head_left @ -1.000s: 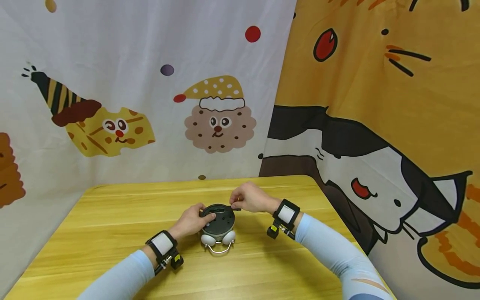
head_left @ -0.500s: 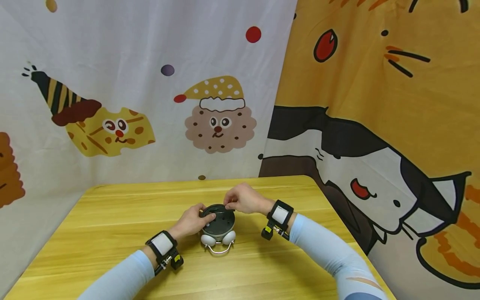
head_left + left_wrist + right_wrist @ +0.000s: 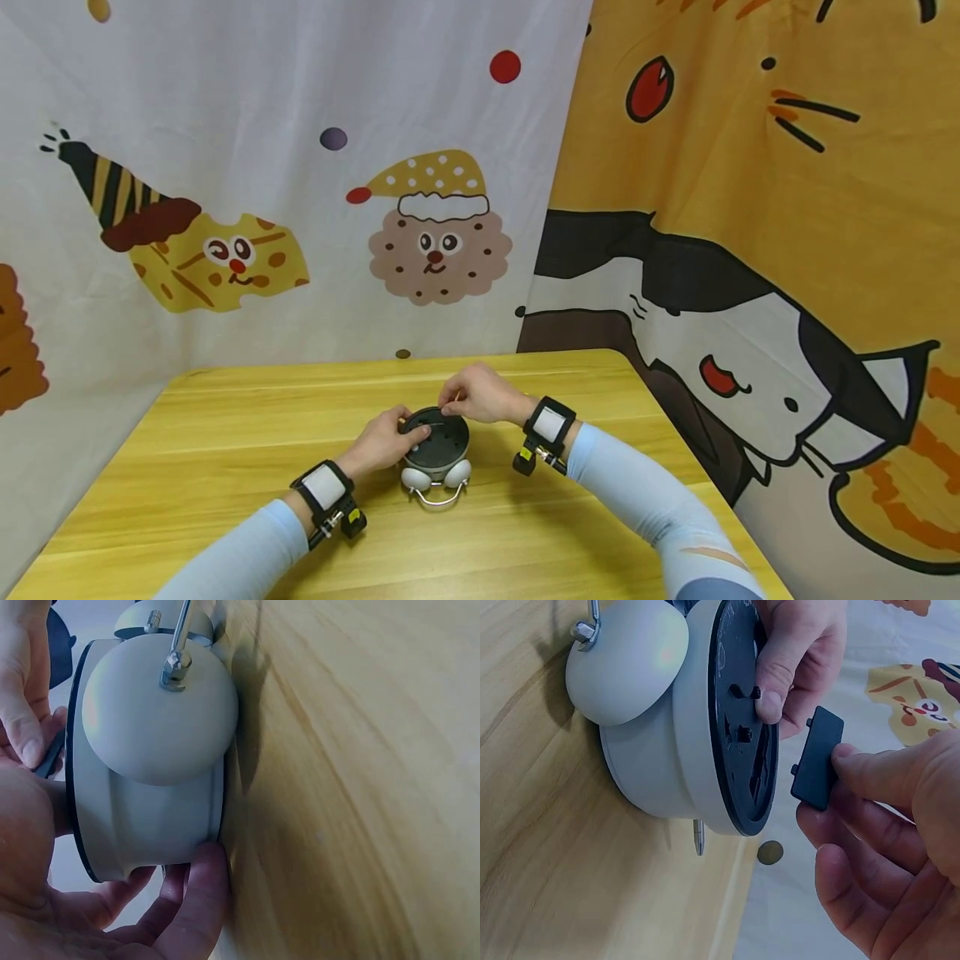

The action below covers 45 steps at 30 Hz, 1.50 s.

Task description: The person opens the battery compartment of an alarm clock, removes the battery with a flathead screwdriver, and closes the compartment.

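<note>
A white twin-bell alarm clock (image 3: 442, 454) lies face down on the table, its black back up and its bells and wire handle toward me. My left hand (image 3: 381, 443) holds the clock from the left, thumb on the back and other fingers around the side, as the left wrist view shows. My right hand (image 3: 482, 395) pinches a small black battery cover (image 3: 817, 759) between thumb and fingers. Two tabs stick out from the cover's edge. In the right wrist view the cover is just apart from the back, near the open battery slot (image 3: 762, 769).
Yellow wood-grain table (image 3: 255, 433) extends around the clock. Behind it hangs a white cloth (image 3: 262, 75) with cartoon prints; an orange cartoon cloth (image 3: 720, 167) hangs on the right. A metal foot (image 3: 699, 837) sticks out of the clock's side.
My right hand has moved left with the battery cover, from beside the clock to over the far part of its back. The left hand and the clock have stayed put.
</note>
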### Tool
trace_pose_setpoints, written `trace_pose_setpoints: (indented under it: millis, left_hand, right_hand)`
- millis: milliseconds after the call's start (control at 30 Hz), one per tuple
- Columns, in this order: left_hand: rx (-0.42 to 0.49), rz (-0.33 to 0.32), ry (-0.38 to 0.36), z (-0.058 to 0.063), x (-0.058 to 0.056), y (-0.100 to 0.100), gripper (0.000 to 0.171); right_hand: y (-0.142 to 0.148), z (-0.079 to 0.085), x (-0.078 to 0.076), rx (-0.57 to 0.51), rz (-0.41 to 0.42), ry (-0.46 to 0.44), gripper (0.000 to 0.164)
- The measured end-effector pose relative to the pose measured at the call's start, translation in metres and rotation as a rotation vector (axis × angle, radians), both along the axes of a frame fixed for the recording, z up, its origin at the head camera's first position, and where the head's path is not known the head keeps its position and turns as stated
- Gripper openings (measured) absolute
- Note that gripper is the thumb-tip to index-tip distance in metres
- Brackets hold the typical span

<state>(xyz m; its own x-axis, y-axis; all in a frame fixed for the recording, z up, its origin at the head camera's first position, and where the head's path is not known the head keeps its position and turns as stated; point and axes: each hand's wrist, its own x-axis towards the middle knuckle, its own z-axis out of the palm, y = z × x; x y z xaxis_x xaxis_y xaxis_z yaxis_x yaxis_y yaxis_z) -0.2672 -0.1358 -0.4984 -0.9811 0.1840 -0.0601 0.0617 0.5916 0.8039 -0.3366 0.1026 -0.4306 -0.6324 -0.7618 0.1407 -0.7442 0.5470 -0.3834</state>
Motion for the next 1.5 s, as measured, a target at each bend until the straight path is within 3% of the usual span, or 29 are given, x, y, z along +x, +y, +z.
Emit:
trace_pose_setpoints:
  millis: [200,233,400,433,533,633,700,767,833,1000,1067,1233,1333,1367,1500]
  left_hand:
    - [-0.021,-0.008,0.02,-0.006,-0.004,-0.001,0.046]
    - [-0.031,-0.022,0.038,-0.013,-0.008,-0.003,0.049]
    - [-0.002,-0.035,0.025,-0.018,-0.012,-0.006,0.057]
    - [-0.009,-0.049,0.036,-0.025,-0.017,-0.008,0.059]
    - [-0.013,-0.057,0.047,-0.026,-0.018,-0.008,0.06]
    - [-0.008,-0.057,0.045,-0.023,-0.016,-0.007,0.058]
    - [0.008,-0.04,0.026,-0.011,-0.009,-0.005,0.055]
    - [0.014,-0.036,0.021,-0.007,-0.006,-0.004,0.053]
    - [-0.001,-0.059,0.051,-0.015,-0.01,-0.007,0.057]
    - [-0.001,-0.052,0.046,-0.015,-0.01,-0.007,0.057]
    - [0.005,-0.018,0.006,-0.005,-0.004,-0.002,0.05]
    - [-0.026,0.011,0.004,0.0,0.0,0.003,0.041]
    - [-0.026,0.004,0.016,-0.009,-0.007,0.0,0.048]
    - [-0.029,-0.018,0.033,-0.016,-0.012,-0.003,0.051]
    - [-0.017,-0.064,0.051,-0.028,-0.021,-0.01,0.061]
  right_hand:
    - [-0.008,-0.004,-0.002,0.016,0.008,0.013,0.007]
    - [-0.009,-0.005,-0.003,0.022,0.009,0.015,0.007]
    - [-0.015,-0.01,-0.003,0.036,0.003,0.017,0.007]
    - [-0.016,-0.011,-0.004,0.034,0.001,0.014,0.007]
    - [-0.018,-0.013,-0.004,0.027,-0.01,0.003,0.007]
    - [-0.018,-0.015,-0.005,0.023,-0.034,-0.002,0.007]
    - [-0.019,-0.016,-0.006,0.026,-0.047,0.001,0.007]
    - [-0.02,-0.016,-0.006,0.038,-0.052,0.02,0.007]
    - [-0.021,-0.016,-0.006,0.049,-0.05,0.036,0.008]
    - [-0.026,-0.018,-0.006,0.085,-0.037,0.085,0.007]
    - [-0.028,-0.017,-0.005,0.097,-0.036,0.101,0.006]
    - [-0.031,-0.018,-0.004,0.114,-0.04,0.111,0.007]
    - [-0.033,-0.019,-0.005,0.123,-0.044,0.127,0.007]
    - [-0.033,-0.019,-0.004,0.126,-0.046,0.133,0.007]
    - [-0.036,-0.018,-0.003,0.147,-0.047,0.155,0.008]
